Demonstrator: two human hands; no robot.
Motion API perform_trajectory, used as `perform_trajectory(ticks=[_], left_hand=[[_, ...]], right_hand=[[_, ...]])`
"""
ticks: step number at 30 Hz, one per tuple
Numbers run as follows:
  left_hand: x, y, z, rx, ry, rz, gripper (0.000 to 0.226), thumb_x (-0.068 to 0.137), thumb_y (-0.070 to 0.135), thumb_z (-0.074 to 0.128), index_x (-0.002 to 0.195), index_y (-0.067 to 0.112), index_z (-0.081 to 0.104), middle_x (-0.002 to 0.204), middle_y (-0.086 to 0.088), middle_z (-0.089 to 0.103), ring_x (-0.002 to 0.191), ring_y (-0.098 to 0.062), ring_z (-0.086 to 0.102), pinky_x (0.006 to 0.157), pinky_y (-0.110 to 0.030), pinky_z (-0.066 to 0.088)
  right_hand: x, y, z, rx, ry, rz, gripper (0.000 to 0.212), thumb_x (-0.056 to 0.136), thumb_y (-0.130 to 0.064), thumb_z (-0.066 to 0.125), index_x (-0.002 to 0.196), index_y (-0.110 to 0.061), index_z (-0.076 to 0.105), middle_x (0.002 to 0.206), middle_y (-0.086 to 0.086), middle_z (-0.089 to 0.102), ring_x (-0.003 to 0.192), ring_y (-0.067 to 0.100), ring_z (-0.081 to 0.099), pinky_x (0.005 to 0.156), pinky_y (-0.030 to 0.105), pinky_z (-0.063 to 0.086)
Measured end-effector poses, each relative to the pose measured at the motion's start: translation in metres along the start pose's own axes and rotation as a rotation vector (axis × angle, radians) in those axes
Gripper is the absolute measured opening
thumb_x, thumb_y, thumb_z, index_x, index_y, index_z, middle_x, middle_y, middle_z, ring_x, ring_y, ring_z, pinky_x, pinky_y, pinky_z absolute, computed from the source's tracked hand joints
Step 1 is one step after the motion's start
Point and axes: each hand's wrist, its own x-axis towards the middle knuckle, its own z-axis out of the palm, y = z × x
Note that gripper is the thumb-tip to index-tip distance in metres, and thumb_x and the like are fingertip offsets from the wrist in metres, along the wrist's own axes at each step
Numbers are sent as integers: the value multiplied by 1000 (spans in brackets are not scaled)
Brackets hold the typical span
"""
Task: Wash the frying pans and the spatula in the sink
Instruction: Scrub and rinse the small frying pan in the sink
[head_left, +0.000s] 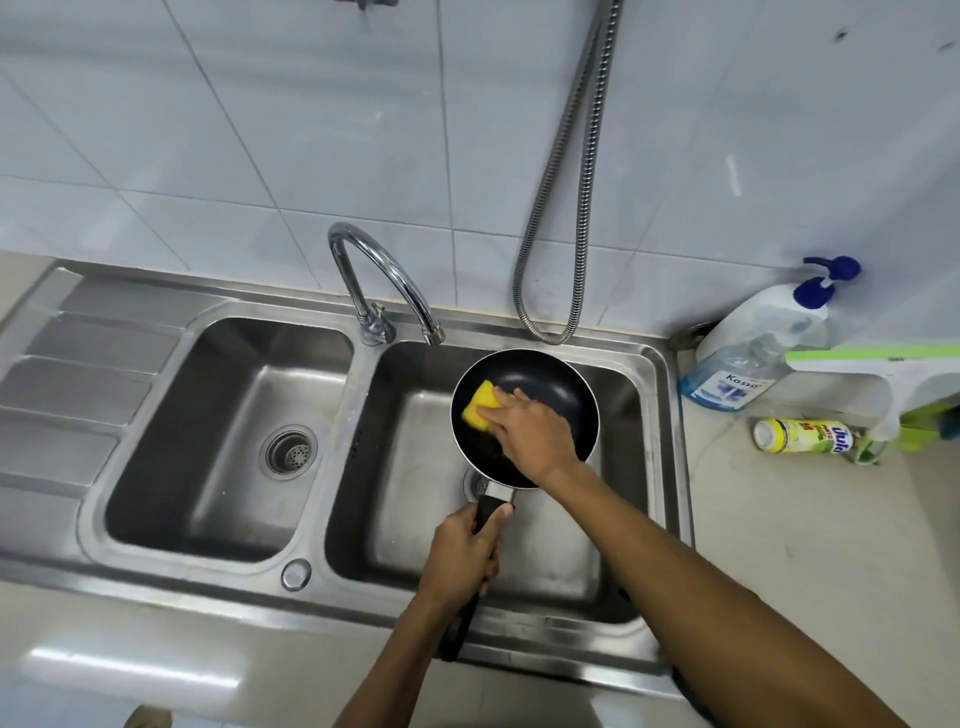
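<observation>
A small black frying pan (550, 384) is held over the right basin of the steel double sink (660, 415). My left hand (462, 551) grips its black handle near the front rim. My right hand (535, 431) presses a yellow sponge (480, 405) against the pan's inner surface, on its left side. No spatula or second pan is in view.
A chrome tap (374, 280) arches from the divider toward the right basin, and a metal hose (561, 208) hangs on the tiled wall. The left basin (228, 436) has a drain strainer. On the counter to the right are a pump bottle (753, 358), a bottle lying on its side (805, 436) and a green-and-white object (909, 384).
</observation>
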Motion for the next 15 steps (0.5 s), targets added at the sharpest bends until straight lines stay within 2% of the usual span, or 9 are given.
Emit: perform_trajectory(ticks=[4, 10, 15], left_hand=[[4, 3, -10, -40, 58, 10, 36, 100, 44, 62, 79, 16, 53, 60, -3, 51, 43, -14, 42, 38, -25, 35], [5, 5, -4, 8, 47, 27, 36, 101, 41, 60, 81, 13, 52, 58, -5, 50, 42, -16, 43, 38, -25, 37], [2, 4, 0, 29, 26, 27, 36, 102, 44, 58, 84, 13, 55, 59, -1, 53, 44, -15, 46, 39, -25, 40]], right_hand=[[12, 28, -20, -96, -24, 50, 40, 105, -31, 48, 145, -38, 52, 163, -3, 32, 148, 24, 34, 111, 38, 41], [-32, 10, 4, -92, -94, -77, 38, 104, -27, 48, 140, -39, 55, 162, -3, 35, 145, 29, 40, 108, 41, 46], [11, -1, -5, -73, -15, -21, 36, 105, -33, 48, 139, -43, 55, 161, -6, 37, 146, 26, 40, 107, 41, 48]])
